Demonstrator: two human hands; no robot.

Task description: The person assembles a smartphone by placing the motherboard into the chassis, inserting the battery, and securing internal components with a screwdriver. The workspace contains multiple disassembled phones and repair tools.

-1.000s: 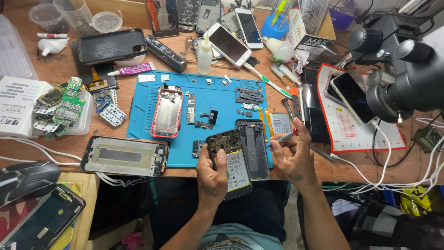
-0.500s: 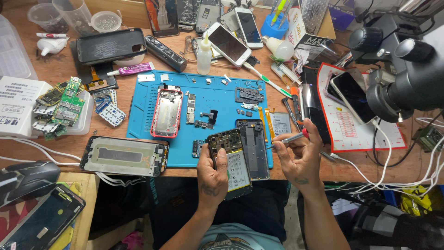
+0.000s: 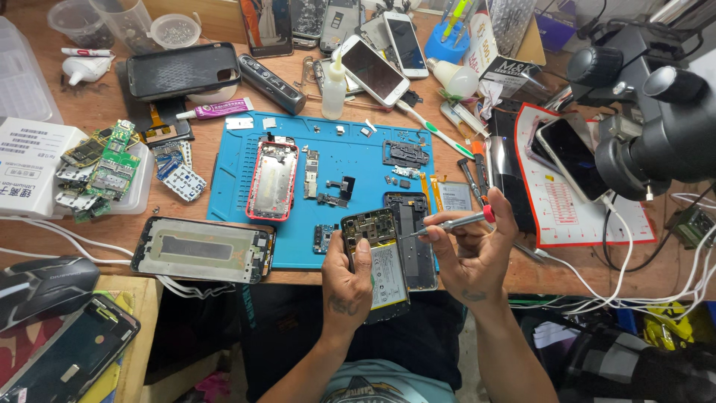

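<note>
My left hand [image 3: 349,280] grips an opened phone [image 3: 379,261] with bare circuit board and battery, held over the table's front edge. My right hand [image 3: 477,254] holds a thin screwdriver [image 3: 451,224] with a red end, its tip pointing left at the phone's upper right corner. Beside the held phone a dark phone back frame [image 3: 416,239] lies on the blue work mat [image 3: 328,157]. A red phone shell [image 3: 273,180] lies on the mat's left part, with small loose parts [image 3: 328,186] in the middle.
A screen frame [image 3: 201,250] lies at the front left. Circuit boards [image 3: 104,168] sit in a tray at the left. A microscope [image 3: 656,127] stands at the right above a white-red mat [image 3: 567,216] with a phone. Phones, a bottle [image 3: 333,83] and tools crowd the back.
My right hand has lifted and turned, bringing the screwdriver up so its tip points at the held phone. The left hand and phone have stayed nearly in place.
</note>
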